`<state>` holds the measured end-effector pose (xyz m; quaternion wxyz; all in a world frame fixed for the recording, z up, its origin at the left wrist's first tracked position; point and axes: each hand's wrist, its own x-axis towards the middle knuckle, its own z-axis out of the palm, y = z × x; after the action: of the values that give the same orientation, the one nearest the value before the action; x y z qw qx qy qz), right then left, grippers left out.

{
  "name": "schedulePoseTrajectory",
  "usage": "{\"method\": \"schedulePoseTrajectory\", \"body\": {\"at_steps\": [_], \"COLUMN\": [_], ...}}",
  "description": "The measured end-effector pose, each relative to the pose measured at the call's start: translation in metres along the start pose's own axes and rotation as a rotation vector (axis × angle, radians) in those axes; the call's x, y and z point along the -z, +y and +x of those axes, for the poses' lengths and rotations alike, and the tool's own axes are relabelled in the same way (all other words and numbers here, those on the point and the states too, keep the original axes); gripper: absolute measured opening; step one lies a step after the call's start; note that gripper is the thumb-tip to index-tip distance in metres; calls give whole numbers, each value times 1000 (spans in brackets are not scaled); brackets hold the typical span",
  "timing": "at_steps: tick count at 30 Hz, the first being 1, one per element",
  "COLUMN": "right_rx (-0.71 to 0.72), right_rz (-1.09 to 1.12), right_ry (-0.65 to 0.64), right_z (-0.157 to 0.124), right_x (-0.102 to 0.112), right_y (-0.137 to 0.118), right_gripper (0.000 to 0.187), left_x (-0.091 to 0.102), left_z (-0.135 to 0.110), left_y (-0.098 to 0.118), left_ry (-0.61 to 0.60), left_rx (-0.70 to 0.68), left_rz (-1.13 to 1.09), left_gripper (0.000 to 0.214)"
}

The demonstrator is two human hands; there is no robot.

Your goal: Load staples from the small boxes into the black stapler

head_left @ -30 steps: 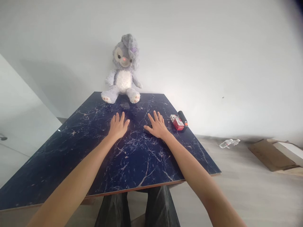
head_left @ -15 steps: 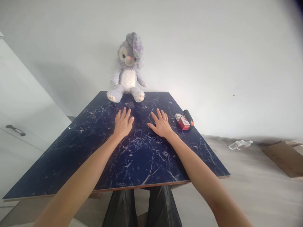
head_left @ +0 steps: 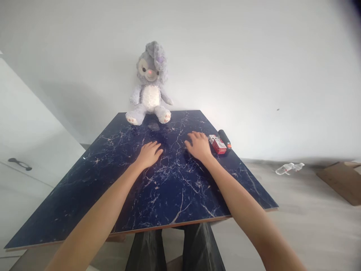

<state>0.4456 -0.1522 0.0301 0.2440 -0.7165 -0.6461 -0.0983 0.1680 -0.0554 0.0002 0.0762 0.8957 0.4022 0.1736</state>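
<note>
My left hand point(head_left: 149, 154) is over the middle of the dark blue marbled tabletop point(head_left: 169, 195), palm down, its thumb apart from the fingers. Nothing is in it. To the right, my right hand point(head_left: 199, 146) is also palm down and empty, with fingers a little bent and thumb held away. Just beside its fingers lies a small red and white box point(head_left: 217, 144). A black cylinder with an orange band point(head_left: 224, 139) lies against the box's far side. Whether the palms touch the table cannot be seen.
A grey plush rabbit point(head_left: 150, 94) sits at the table's back edge, leaning on the wall. On the floor at the right are clear plastic bottles point(head_left: 289, 168) and a cardboard box point(head_left: 340, 182). A white cabinet with a black handle point(head_left: 19, 164) stands at the left.
My right hand has shifted right toward the red and white box, its fingers bending. My left hand has drawn back slightly, its fingers less spread. The view has tilted a little.
</note>
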Motion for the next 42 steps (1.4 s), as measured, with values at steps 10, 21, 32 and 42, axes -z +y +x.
{"method": "schedulePoseTrajectory", "body": {"at_steps": [10,21,32,42], "right_rx": [-843,-382,-222,15], "right_rz": [68,153,404,450], "right_ry": [-168,-251,-221,-202], "right_z": [3,26,35,45], "right_x": [46,-12,-79,-95], "right_y": [111,-48,-265,-218], "right_gripper": [59,56,72,55], "left_x": [64,58,77,98], "left_z": [-59,-64,-80,-91], "left_y": [-113,-99,-113,-137], "left_ry": [267,229,282,-22], "left_rx": [262,136,425,299], "left_rz": [-92,120,-379,-518], "left_gripper": [44,47,54,81]}}
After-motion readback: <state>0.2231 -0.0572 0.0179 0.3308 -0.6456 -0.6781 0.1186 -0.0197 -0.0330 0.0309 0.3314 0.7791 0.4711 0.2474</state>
